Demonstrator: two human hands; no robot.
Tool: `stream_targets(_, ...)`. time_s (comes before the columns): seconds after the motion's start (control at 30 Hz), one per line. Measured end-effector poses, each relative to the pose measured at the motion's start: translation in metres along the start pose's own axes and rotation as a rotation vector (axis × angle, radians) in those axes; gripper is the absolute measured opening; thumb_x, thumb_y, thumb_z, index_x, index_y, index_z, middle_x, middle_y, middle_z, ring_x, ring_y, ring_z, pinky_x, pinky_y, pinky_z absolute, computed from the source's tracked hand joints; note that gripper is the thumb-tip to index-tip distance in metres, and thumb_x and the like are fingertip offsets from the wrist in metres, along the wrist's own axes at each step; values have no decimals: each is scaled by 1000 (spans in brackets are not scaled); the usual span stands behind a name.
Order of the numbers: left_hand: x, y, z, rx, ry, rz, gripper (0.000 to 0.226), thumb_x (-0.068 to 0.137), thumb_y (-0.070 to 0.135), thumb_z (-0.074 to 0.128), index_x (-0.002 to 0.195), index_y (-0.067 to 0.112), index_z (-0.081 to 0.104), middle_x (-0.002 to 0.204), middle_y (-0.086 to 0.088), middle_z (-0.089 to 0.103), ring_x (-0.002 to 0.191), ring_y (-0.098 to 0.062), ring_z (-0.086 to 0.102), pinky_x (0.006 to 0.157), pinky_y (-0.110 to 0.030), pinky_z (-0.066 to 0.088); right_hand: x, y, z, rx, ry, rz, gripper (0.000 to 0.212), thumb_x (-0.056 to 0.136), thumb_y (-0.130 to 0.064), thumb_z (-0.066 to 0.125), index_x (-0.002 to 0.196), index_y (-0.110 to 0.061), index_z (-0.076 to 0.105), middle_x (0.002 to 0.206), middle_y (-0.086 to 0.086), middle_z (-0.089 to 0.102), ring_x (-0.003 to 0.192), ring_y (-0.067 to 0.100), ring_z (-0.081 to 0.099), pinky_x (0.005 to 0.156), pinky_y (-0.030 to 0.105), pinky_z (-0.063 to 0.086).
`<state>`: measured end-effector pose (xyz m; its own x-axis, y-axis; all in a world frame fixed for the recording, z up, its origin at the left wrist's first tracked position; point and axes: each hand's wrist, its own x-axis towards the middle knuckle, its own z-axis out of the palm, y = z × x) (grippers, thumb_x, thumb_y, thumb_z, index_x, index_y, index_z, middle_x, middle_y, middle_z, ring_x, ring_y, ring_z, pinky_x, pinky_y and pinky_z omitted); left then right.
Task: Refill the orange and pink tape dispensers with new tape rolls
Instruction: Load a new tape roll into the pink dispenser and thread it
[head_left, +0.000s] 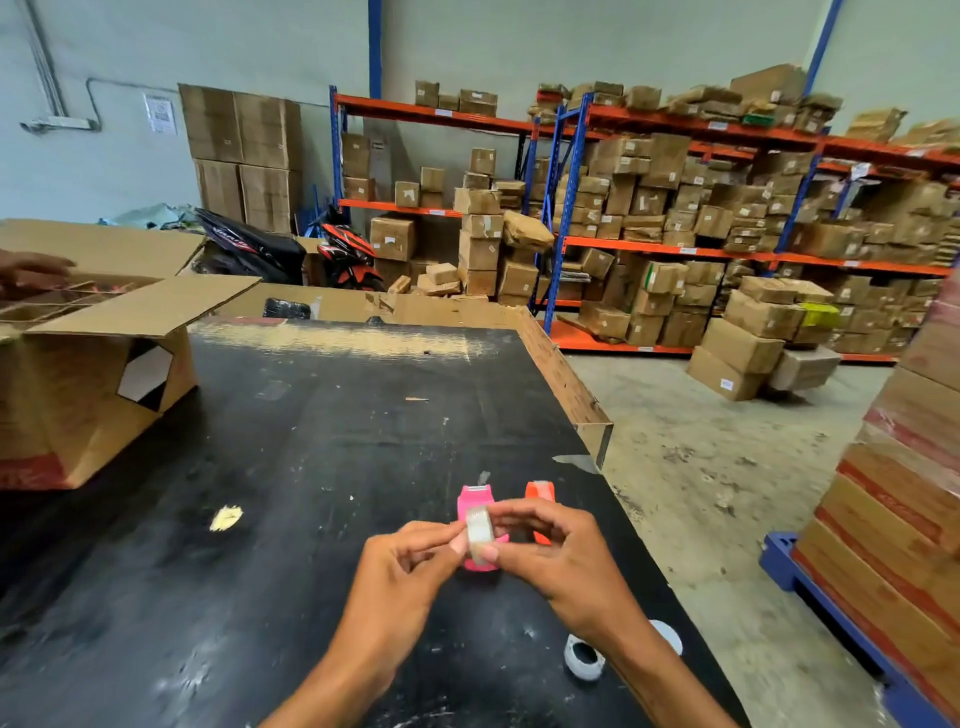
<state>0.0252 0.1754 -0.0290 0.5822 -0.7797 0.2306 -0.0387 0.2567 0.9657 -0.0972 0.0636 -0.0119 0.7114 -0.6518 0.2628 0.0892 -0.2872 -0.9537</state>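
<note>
A clear tape roll (479, 531) is pinched upright between my left hand (410, 569) and my right hand (553, 553), fingertips of both on it. Right behind it lies the pink dispenser (471, 503) on the black table (311, 467), partly hidden by the roll and my fingers. The orange dispenser (539, 493) stands just to the right of the pink one, half covered by my right hand's fingers.
A white empty tape core (583, 657) and another white ring (667, 635) lie by my right forearm near the table's right edge. An open cardboard box (93, 364) sits at the left; another person's hand (31, 273) reaches over it. Stacked cartons (904, 493) stand at right.
</note>
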Motion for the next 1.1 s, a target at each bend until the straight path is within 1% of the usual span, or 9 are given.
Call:
stream_targets(0.3,14,10,-9,72,-36,63,34,85,6,66,79,36,80,91,2,79,87,-3,71,79,-9,52,9,10,18,18,129,8,38,72,-4,79,108,-6,71,108,13,73,91,8,72,72,14,55)
stream_targets(0.53,27,4,-14,187,-101,40,36,90,6,60,90,37,76,93,21,77,99,6,68,85,-7,50,18,21,30,-40,181,45,32,78,-5,74,110,-9,70,123,13,65,92,5,71,73,12,54)
stream_targets(0.67,41,-8,-12,290,-148,21,43,89,0,56,90,38,77,85,27,76,91,13,67,75,2,45,28,23,31,-146,228,102,26,82,-15,72,107,-12,72,101,6,76,97,17,71,90,32,56)
stream_targets(0.83,65,-34,-11,374,-75,-37,43,80,-11,52,103,16,75,89,15,74,76,24,61,69,6,43,50,30,25,-438,293,169,13,82,-26,69,85,-16,78,80,2,76,83,17,70,82,41,56)
stream_targets(0.9,74,-44,-10,425,-79,-30,43,78,-9,54,111,13,72,96,10,73,82,19,64,76,1,46,61,36,25,-524,327,209,15,82,-26,69,77,-13,76,75,2,74,79,20,69,77,37,56)
stream_targets(0.93,76,-51,-10,457,-95,-31,45,77,-6,56,115,15,70,102,8,74,92,9,66,85,-9,50,65,40,26,-552,338,225,17,82,-25,69,76,-11,76,75,5,74,76,22,68,72,31,55)
stream_targets(1.0,79,-62,-8,508,-129,-66,46,79,0,59,121,17,67,115,1,73,108,-11,64,99,-31,50,70,46,29,-593,353,236,16,84,-24,67,87,-10,75,80,7,75,70,19,64,57,10,45)
stream_targets(1.03,80,-68,-8,515,-135,-83,43,80,4,62,121,15,66,117,-2,72,111,-16,64,100,-36,49,71,49,32,-617,363,233,19,84,-24,65,98,-14,73,84,5,75,72,15,62,53,6,41)
stream_targets(1.1,80,-78,-8,492,-128,-86,35,82,10,67,116,13,69,111,-3,74,105,-18,67,96,-36,51,71,54,35,-694,374,217,25,86,-26,61,110,-22,69,89,2,75,80,16,65,60,15,45)
